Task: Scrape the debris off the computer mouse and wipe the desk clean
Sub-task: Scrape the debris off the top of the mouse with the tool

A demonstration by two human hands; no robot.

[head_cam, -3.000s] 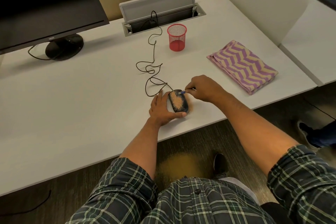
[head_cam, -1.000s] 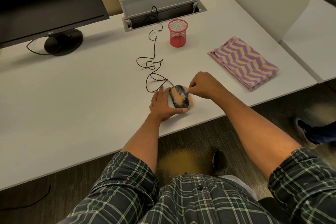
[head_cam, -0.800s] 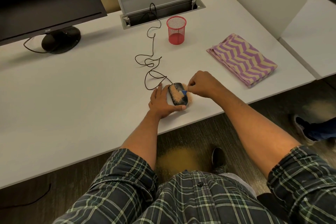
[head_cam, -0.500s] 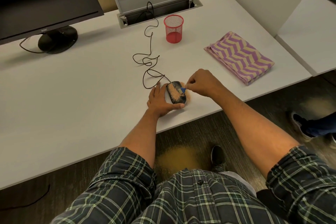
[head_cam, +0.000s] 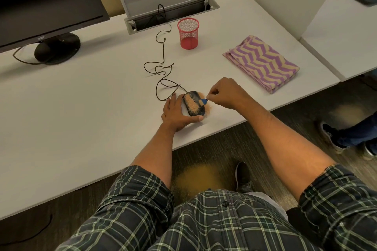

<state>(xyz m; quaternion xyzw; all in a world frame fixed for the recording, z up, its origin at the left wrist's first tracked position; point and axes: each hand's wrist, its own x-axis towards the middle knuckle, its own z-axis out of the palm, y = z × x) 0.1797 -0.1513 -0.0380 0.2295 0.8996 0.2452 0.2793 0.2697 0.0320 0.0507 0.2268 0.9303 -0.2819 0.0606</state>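
- Head view: the computer mouse [head_cam: 193, 104] is lying near the front edge of the white desk [head_cam: 81, 108], its top carrying a band of tan debris [head_cam: 191, 103].
- The left hand [head_cam: 175, 113] is bracing the mouse from its left side, fingers lying straight along it and the thumb curling round its near end.
- The right hand [head_cam: 224, 92] is pinching a small blue scraper [head_cam: 204, 100], whose tip is touching the mouse's right flank.
- More tan grains are lying on the desk just right of the mouse.
- The mouse's cable [head_cam: 161, 71] is looping away toward the open cable hatch [head_cam: 169, 6] at the far edge.
- A red mesh cup [head_cam: 188, 33] is standing beyond the mouse; a folded purple chevron cloth [head_cam: 262, 63] is lying to the right, well apart.
- A monitor [head_cam: 47, 2] is standing at far left.
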